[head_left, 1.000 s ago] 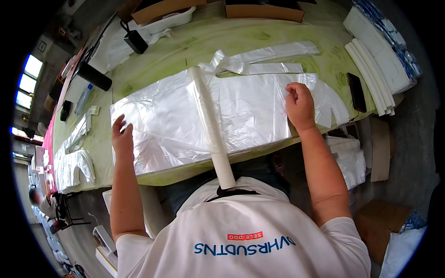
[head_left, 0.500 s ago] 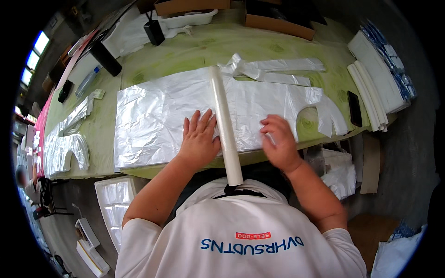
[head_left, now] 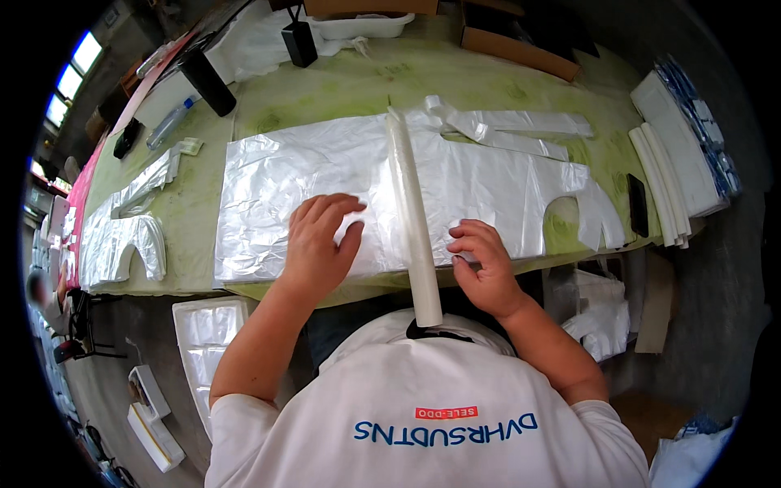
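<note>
Left arm (head_left: 264, 346) and right arm (head_left: 555, 348) reach forward and inward. The left grip (head_left: 319, 246) is loosely curled, fingers (head_left: 332, 209) bent toward the right, thumb (head_left: 351, 238) apart; the right grip (head_left: 488, 270) faces it, fingers half-bent, thumb spread.

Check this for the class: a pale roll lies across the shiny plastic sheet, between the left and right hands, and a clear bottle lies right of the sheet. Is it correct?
No: the clear bottle lies left of the shiny plastic sheet, as the head view shows. The pale roll lies across the sheet, between the left hand and the right hand.
</note>
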Available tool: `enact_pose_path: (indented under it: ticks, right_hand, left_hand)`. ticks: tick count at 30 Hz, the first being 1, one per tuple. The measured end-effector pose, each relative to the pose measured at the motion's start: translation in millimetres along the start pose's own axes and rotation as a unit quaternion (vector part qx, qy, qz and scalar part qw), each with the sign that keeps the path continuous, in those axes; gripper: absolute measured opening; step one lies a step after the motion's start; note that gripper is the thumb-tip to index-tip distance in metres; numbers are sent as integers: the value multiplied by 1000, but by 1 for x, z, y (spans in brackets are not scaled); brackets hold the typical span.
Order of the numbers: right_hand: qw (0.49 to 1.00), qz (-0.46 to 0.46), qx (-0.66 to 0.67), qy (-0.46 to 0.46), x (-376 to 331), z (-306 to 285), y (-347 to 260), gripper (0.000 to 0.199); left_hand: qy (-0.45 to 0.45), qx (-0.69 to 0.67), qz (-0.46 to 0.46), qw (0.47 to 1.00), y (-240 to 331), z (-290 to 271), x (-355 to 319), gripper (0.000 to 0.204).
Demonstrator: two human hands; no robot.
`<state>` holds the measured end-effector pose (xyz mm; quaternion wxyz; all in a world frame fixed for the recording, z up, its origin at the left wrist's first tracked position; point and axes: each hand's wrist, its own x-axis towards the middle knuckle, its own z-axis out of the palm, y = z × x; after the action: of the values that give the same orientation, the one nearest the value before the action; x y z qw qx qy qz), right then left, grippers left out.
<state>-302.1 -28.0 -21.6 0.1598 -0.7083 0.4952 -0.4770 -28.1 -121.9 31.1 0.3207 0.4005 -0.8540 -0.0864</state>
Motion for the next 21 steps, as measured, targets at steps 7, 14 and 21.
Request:
enact_pose_path:
  ticks: [7, 14, 21]
  right_hand:
    - [999, -6, -6, -41, -1, 10, -13, 25]
    - [998, -20, 29, -57, 3, 18, -23, 25]
    - [994, -68, 33, -79, 16, 23, -38, 25]
  left_hand:
    - [-135, -57, -78, 986, 9, 71, 20, 78]
    - [-149, 4, -50, 988, 2, 67, 20, 76]
    - [-77, -68, 56, 993, -2, 53, 36, 42]
